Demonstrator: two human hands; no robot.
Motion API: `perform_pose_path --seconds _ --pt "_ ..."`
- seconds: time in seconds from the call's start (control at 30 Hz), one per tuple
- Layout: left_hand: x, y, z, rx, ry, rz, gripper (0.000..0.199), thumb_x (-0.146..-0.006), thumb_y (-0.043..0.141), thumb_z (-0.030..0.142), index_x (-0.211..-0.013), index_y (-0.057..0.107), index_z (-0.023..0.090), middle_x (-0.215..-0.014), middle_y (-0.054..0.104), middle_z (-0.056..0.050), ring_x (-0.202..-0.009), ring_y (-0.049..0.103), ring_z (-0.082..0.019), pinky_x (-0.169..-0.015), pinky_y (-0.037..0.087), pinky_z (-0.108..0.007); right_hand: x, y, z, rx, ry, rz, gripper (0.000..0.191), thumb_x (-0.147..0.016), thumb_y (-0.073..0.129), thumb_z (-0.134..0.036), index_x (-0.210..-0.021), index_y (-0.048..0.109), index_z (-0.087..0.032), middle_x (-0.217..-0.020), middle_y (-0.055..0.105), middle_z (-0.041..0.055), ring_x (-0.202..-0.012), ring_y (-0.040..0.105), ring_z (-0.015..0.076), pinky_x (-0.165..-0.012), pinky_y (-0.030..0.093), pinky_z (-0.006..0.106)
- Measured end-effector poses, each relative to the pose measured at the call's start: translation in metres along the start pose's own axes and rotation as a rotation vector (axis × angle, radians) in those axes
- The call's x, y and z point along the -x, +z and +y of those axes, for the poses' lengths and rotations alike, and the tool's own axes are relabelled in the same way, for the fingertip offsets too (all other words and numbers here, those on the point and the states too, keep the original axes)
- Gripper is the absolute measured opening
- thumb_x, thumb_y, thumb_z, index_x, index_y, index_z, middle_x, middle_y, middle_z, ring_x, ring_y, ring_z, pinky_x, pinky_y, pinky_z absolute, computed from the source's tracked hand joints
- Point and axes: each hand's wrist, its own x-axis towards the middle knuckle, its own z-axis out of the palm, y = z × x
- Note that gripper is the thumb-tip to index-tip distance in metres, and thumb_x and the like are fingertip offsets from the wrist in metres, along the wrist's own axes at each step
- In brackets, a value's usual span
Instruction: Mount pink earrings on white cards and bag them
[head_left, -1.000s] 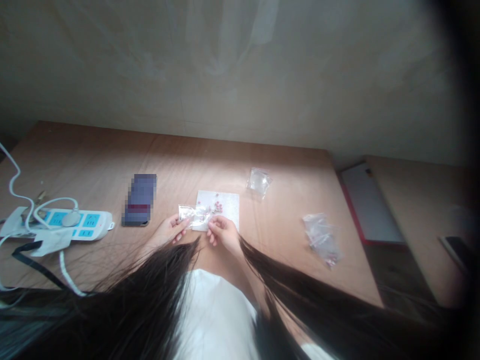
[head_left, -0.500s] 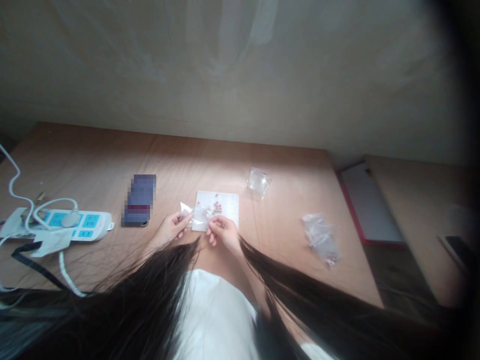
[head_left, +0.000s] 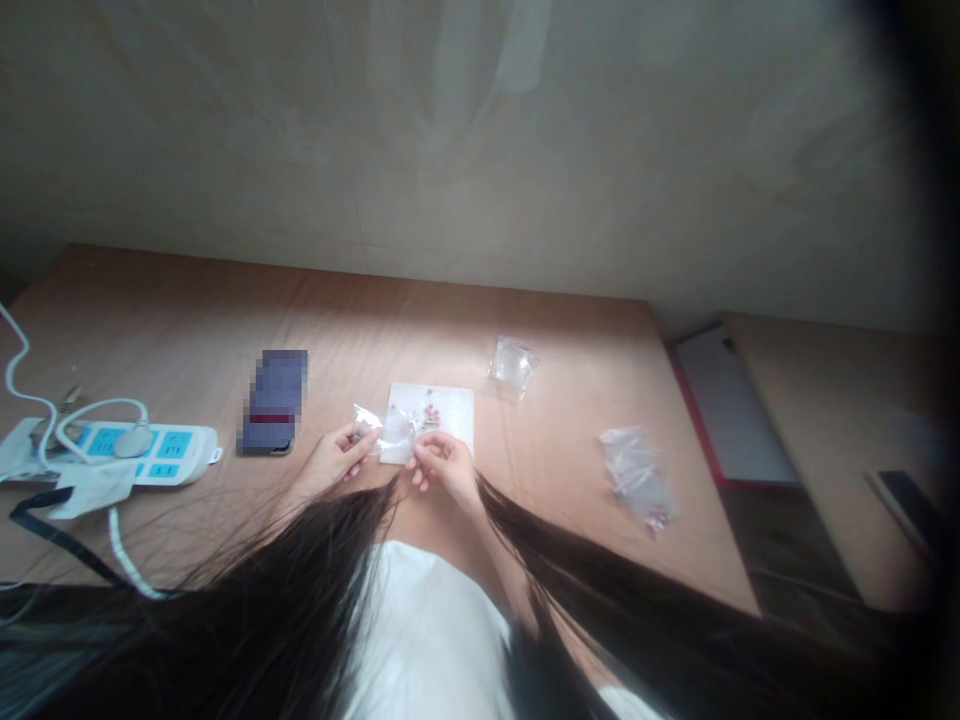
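Note:
A small clear plastic bag (head_left: 367,421) is pinched between the thumb and fingers of my left hand (head_left: 341,453). My right hand (head_left: 442,462) has its thumb and forefinger pressed together at the right end of clear plastic, over the near part of a white sheet (head_left: 459,405). Whether this plastic belongs to the same bag I cannot tell. Several small pink-red beads (head_left: 432,413) lie on the sheet, just beyond my right fingers. Some shiny small pieces there are too fine to make out.
Left of my hands lies a blurred-out phone (head_left: 274,400), then a power strip (head_left: 180,455) with plugged-in cables. A clear packet (head_left: 513,367) sits behind the sheet. Farther right is a plastic bag (head_left: 636,475) with reddish pieces. Long dark hair (head_left: 285,560) hangs over the table's near side.
Both hands keep nearly the same pose. The left hand and its bag have shifted very slightly left, along with the whole view. The beads stay on the sheet.

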Motion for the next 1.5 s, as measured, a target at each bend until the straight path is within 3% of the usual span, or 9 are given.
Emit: perform_pose_path --seconds 0.27,0.43,0.5,0.57,0.67,0.87,1.07,1.3,1.5 --pt "0.0 -0.005 -0.008 0.027 0.024 -0.066 0.036 -0.062 0.059 0.048 -0.068 0.046 0.015 -0.043 0.042 0.007 -0.034 0.033 -0.003 -0.034 0.021 -0.015 0.01 0.008 -0.013 -0.005 -0.043 0.071 0.026 -0.067 0.058 -0.037 -0.078 0.047 -0.015 -0.071 0.061 0.0042 -0.05 0.056 0.0102 -0.038 0.042 0.018" --pt "0.001 -0.02 -0.016 0.023 0.03 -0.235 0.051 -0.057 0.055 0.06 -0.078 0.053 0.013 -0.05 0.05 0.002 -0.037 0.04 -0.006 -0.037 0.029 -0.018 0.009 0.003 -0.021 0.005 -0.081 0.122 0.027 -0.063 0.061 -0.037 -0.078 0.048 -0.017 -0.068 0.057 0.0011 -0.045 0.05 0.0082 -0.033 0.038 0.018" --pt "-0.001 -0.026 -0.017 0.004 0.052 -0.201 0.052 -0.06 0.05 0.062 -0.076 0.054 0.013 -0.051 0.05 0.001 -0.036 0.039 -0.005 -0.037 0.029 -0.018 0.009 -0.001 -0.026 0.063 -0.121 0.168 0.026 -0.063 0.061 -0.036 -0.077 0.05 -0.018 -0.066 0.055 0.0 -0.042 0.046 0.0075 -0.032 0.037 0.019" --pt "-0.004 -0.028 -0.013 0.015 0.107 -0.036 0.046 -0.066 0.046 0.059 -0.075 0.053 0.014 -0.056 0.051 0.001 -0.038 0.039 -0.005 -0.04 0.031 -0.018 0.01 -0.004 -0.033 0.151 -0.168 0.202 0.023 -0.063 0.06 -0.036 -0.074 0.052 -0.018 -0.064 0.053 -0.0006 -0.041 0.043 0.0069 -0.032 0.036 0.02" --pt "-0.006 -0.019 0.005 -0.014 0.212 0.118 0.038 -0.073 0.044 0.051 -0.079 0.054 0.015 -0.07 0.054 -0.001 -0.051 0.044 -0.007 -0.051 0.036 -0.018 0.015 -0.006 -0.043 0.303 -0.241 0.229 0.019 -0.066 0.057 -0.035 -0.073 0.056 -0.017 -0.07 0.054 0.0016 -0.048 0.044 0.0083 -0.037 0.036 0.02" --pt "-0.007 0.019 0.043 -0.124 0.282 -0.177 0.026 -0.074 0.048 0.04 -0.068 0.053 0.015 -0.07 0.054 0.0 -0.068 0.05 -0.012 -0.063 0.038 -0.02 0.022 -0.001 -0.052 0.425 -0.365 0.268 0.019 -0.069 0.055 -0.032 -0.083 0.057 -0.019 -0.082 0.057 0.0041 -0.07 0.05 0.0137 -0.06 0.041 0.025" --pt "-0.008 0.025 0.039 -0.207 0.355 -0.159 0.023 -0.075 0.049 0.035 -0.066 0.058 0.016 -0.07 0.055 -0.002 -0.071 0.05 -0.014 -0.067 0.037 -0.022 0.023 -0.006 -0.054 0.437 -0.215 0.271 0.017 -0.067 0.056 -0.032 -0.065 0.055 -0.016 -0.064 0.054 0.0016 -0.06 0.048 0.0125 -0.054 0.038 0.024" --pt "-0.005 0.017 0.03 -0.335 0.444 -0.15 0.022 -0.074 0.051 0.033 -0.073 0.067 0.018 -0.072 0.057 -0.004 -0.071 0.051 -0.014 -0.067 0.038 -0.025 0.023 -0.005 -0.054 0.526 -0.283 0.314 0.016 -0.068 0.056 -0.029 -0.06 0.052 -0.016 -0.06 0.054 0.001 -0.059 0.049 0.0123 -0.06 0.038 0.025" --pt "-0.003 0.022 0.03 -0.336 0.472 -0.148 0.019 -0.073 0.052 0.03 -0.073 0.064 0.015 -0.072 0.057 -0.004 -0.07 0.05 -0.014 -0.067 0.038 -0.025 0.024 0.0 -0.054 0.445 -0.258 0.147 0.016 -0.071 0.054 -0.032 -0.067 0.056 -0.016 -0.07 0.058 0.0018 -0.067 0.053 0.0129 -0.066 0.039 0.026"
